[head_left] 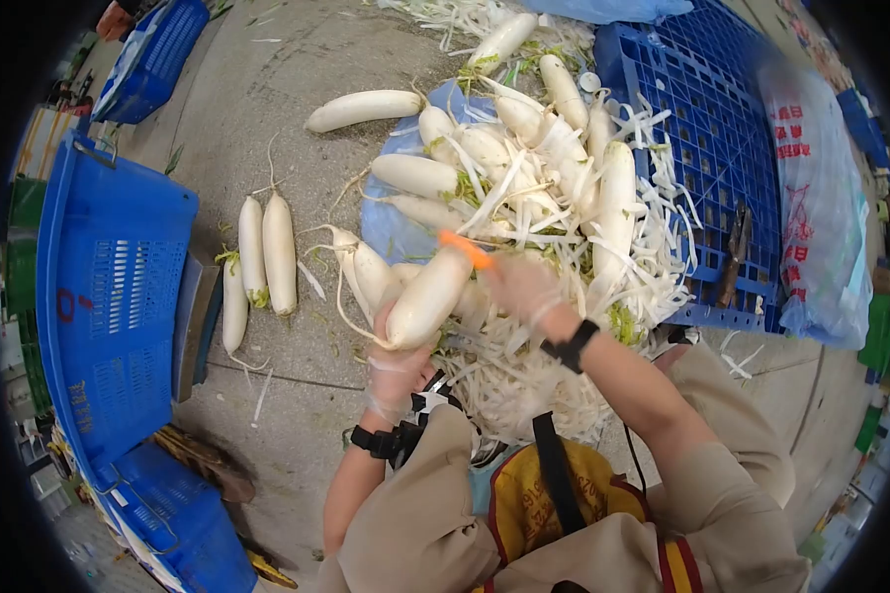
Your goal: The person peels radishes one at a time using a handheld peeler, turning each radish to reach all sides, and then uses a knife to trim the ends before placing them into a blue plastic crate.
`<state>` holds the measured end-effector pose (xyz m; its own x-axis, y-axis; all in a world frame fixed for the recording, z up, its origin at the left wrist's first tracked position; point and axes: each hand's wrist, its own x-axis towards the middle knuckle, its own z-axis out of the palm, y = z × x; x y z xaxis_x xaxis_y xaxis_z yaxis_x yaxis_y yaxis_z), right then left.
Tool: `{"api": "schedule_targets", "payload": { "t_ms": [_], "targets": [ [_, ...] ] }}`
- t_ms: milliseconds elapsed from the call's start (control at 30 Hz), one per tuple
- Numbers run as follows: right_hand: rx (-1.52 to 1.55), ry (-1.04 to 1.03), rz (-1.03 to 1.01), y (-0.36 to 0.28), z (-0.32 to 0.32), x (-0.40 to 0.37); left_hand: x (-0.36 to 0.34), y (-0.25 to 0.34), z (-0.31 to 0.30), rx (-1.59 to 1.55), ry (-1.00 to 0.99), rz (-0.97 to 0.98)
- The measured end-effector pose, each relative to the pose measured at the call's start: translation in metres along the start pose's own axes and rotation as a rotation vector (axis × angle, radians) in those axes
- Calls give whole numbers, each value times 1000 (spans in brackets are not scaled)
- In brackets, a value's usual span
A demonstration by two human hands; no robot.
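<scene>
My left hand (398, 364), in a thin clear glove, is wrapped round the lower end of a large white radish (430, 296), which is tilted up to the right. At the radish's upper end is an orange peeler (467, 249), held in my gloved right hand (520, 287). The peeler's blade is hidden or too blurred to make out. Behind and beside the hands lies a pile of white radishes (509, 138), some with roots and green stubs. White peelings (524, 390) are heaped below my right hand.
Three radishes (279, 252) lie on the concrete floor (316, 341) to the left. Blue baskets (119, 296) stand at the far left. To the right are a blue pallet (702, 128), a knife-like tool (734, 255) and a plastic bag with red print (811, 198).
</scene>
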<state>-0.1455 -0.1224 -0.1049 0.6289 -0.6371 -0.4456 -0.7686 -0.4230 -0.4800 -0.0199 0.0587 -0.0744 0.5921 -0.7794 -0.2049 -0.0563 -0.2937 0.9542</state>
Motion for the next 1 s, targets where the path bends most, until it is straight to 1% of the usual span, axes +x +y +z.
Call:
{"api": "schedule_targets", "payload": {
  "t_ms": [33, 67, 100, 133, 200, 233, 300, 333, 367, 433, 467, 500, 533, 567, 600, 633, 667, 700, 767, 900, 967, 1000],
  "targets": [
    [-10, -9, -7, -19, -12, -23, 1, 5, 2, -49, 12, -69],
    [11, -66, -245, -38, -19, -52, -1, 6, 3, -94, 20, -146],
    [37, -115, -482, -46, -22, -65, 0, 4, 5, -95, 24, -151],
    [36, -116, -486, -41, -16, -57, 2, 1, 6, -130, 16, -127],
    [30, 57, -370, -14, 6, -26, 0, -7, 5, -193, -5, -124],
    [26, 57, -373, 1, 13, -9, 0, -13, 7, -196, -3, -123],
    [52, 115, -35, 23, 17, 16, 2, -23, 9, -34, 20, 136],
    [46, 82, -104, 4, -1, 1, 8, -19, 8, -37, 22, 144],
    [37, 78, -110, -14, -12, -20, 11, -13, 7, -57, -1, 107],
    [120, 12, -564, -37, -19, -60, 3, -4, 6, -78, -33, 47],
    [171, 13, -542, -36, -18, -61, 4, 2, 5, -131, -41, -46],
    [173, 17, -538, -17, -3, -40, 4, 4, 3, -183, -50, -140],
    [100, 65, -267, 18, 20, 1, -1, -4, 2, -208, -24, -198],
    [30, 106, 3, 35, 32, 24, -2, -13, 0, -207, -26, -190],
    [33, 114, 1, 28, 27, 25, -2, -21, -1, -102, 47, -81],
    [31, 68, 88, 13, 21, 21, -2, -28, -3, 2, 117, 24],
    [31, 20, 178, 5, 19, 17, -2, -35, -4, -126, 138, -14],
    [36, 24, 183, 5, 23, 13, 0, -38, -8, -123, 131, -12],
    [189, 84, 53, 7, 35, 7, 4, -43, -14, -139, 128, -50],
    [280, 53, 99, 7, 40, 3, 1, -28, -18, -174, 111, -83],
    [348, 66, -174, -7, 40, -21, -15, -16, -18, -151, 142, -90],
    [345, 61, -173, -14, 36, -32, -24, -13, -22, -154, 144, -94]
  ]
}}
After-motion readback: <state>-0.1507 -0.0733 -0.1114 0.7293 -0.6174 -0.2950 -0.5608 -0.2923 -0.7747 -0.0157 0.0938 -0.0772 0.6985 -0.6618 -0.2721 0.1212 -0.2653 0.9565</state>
